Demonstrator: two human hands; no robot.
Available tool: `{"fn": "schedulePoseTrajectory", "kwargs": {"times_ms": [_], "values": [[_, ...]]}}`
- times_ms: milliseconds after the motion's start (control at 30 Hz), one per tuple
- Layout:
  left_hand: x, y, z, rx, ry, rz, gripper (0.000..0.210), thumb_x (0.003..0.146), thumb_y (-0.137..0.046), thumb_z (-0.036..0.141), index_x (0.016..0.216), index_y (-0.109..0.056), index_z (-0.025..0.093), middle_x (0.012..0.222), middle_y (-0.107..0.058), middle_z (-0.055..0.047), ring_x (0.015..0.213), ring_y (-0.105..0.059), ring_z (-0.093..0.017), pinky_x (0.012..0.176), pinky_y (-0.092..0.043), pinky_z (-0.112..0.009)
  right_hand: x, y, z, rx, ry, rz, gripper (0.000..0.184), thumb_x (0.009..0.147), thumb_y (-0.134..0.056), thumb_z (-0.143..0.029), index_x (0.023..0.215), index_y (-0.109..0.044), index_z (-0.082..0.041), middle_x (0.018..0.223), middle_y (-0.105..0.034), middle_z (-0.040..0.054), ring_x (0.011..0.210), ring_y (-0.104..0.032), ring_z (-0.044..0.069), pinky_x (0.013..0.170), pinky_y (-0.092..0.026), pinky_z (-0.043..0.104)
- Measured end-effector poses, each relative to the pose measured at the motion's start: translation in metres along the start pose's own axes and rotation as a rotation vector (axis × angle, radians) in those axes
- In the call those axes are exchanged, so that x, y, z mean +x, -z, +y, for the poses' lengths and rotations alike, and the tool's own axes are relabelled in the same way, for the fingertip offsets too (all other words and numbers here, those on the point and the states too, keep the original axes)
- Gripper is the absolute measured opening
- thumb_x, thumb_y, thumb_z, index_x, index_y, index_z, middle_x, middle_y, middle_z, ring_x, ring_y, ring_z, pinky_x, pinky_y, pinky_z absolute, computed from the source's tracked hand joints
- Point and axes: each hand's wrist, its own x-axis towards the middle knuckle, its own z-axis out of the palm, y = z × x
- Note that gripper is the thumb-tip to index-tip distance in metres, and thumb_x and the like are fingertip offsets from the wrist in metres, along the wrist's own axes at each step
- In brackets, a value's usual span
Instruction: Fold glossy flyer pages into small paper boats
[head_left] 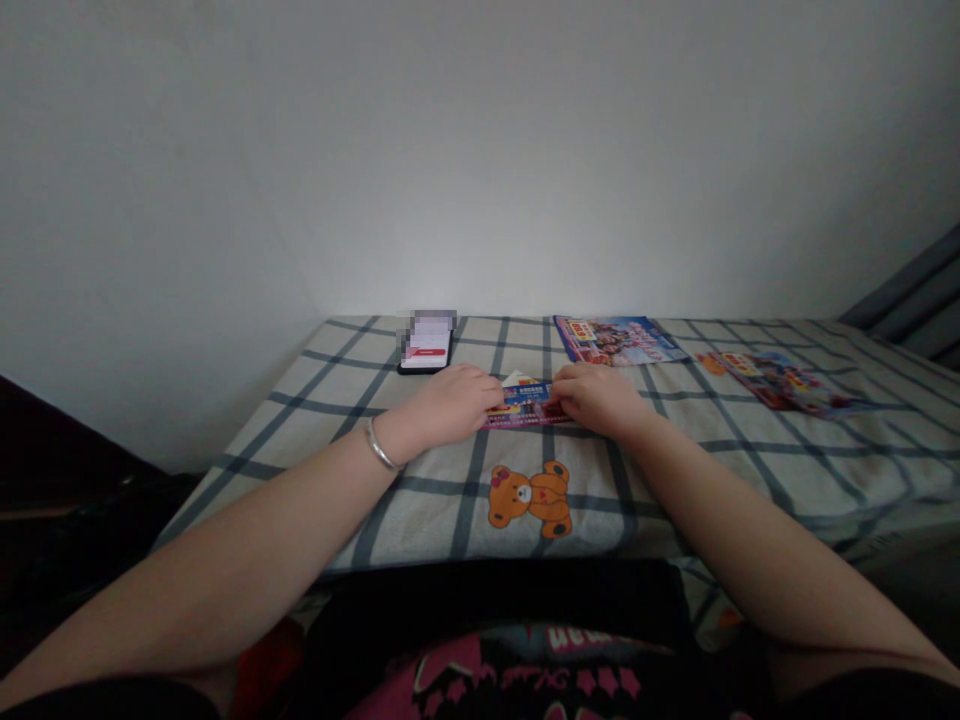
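The folded leaflet (528, 408) lies midway between the near and far edges of the checked cloth (442, 510), behind the printed bear (529, 498) that sits close to the near edge. The left hand (459, 402) has its fingers drawn in on the leaflet's left end and the right hand (598, 398) has its own on the right end, both in a narrow grip; how the thumbs lie beneath cannot be made out. For good handling of the fold, it seems best to keep both ends level, match the paper's edges before pressing, and run even pressure along the crease from the middle outward, since thin printed paper is likely to skew if one hand pulls harder. The leaflet looks like a long, low strip running parallel to the near edge, with a blue band bearing pale lettering and a pink-purple border towards the person; a pale corner juts up behind it, and its small print is too blurred to read. A phone (429, 352) lies near the far left corner, one flat leaflet (624, 341) by the far edge, another leaflet (796, 382) farther right.
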Motion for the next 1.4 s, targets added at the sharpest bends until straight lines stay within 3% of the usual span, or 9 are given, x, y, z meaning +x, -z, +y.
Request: {"fn": "schedulePoseTrajectory", "kwargs": {"times_ms": [233,700,1167,1300,1400], "values": [[-0.006,0.006,-0.010,-0.041,-0.002,-0.010,0.025,0.084,-0.051,0.011,0.092,-0.073,0.020,0.089,-0.070,-0.004,0.089,-0.062,-0.021,0.086,-0.046,-0.036,-0.005,0.009,0.005,-0.059,-0.035,-0.064,0.022,0.085,-0.054,-0.015,0.087,-0.075,-0.023,0.097,-0.071,0.0035,0.092,-0.063,0.019,0.073,-0.042,0.028],[-0.013,0.011,-0.020,-0.073,0.013,-0.067,0.030,0.083,-0.051,0.011,0.094,-0.076,0.021,0.098,-0.074,-0.003,0.090,-0.066,-0.018,0.088,-0.049,-0.033,-0.010,0.013,0.012,-0.067,-0.030,-0.078,0.023,0.086,-0.055,-0.015,0.090,-0.075,-0.023,0.097,-0.073,0.0032,0.093,-0.066,0.021,0.077,-0.044,0.030],[-0.014,0.007,-0.022,-0.112,0.051,-0.068,0.033,0.083,-0.049,0.011,0.096,-0.076,0.023,0.104,-0.074,-0.002,0.092,-0.067,-0.017,0.087,-0.049,-0.032,-0.012,0.015,0.015,-0.095,-0.113,-0.133,0.023,0.082,-0.056,-0.015,0.090,-0.076,-0.024,0.098,-0.074,0.0030,0.097,-0.065,0.022,0.084,-0.045,0.032],[-0.015,0.007,-0.022,-0.117,0.053,-0.070,0.032,0.082,-0.050,0.010,0.096,-0.076,0.023,0.103,-0.074,-0.002,0.092,-0.067,-0.017,0.087,-0.049,-0.032,-0.015,0.016,0.016,-0.107,-0.141,-0.113,0.023,0.081,-0.055,-0.015,0.089,-0.075,-0.024,0.096,-0.075,0.0026,0.095,-0.065,0.023,0.082,-0.046,0.032],[-0.015,0.008,-0.022,-0.121,0.056,-0.066,0.032,0.081,-0.051,0.009,0.095,-0.076,0.023,0.102,-0.074,-0.002,0.091,-0.068,-0.018,0.087,-0.049,-0.032,-0.014,0.016,0.012,-0.115,-0.216,-0.023,0.022,0.083,-0.054,-0.017,0.090,-0.075,-0.022,0.097,-0.074,0.0044,0.094,-0.065,0.023,0.077,-0.047,0.031]]}}
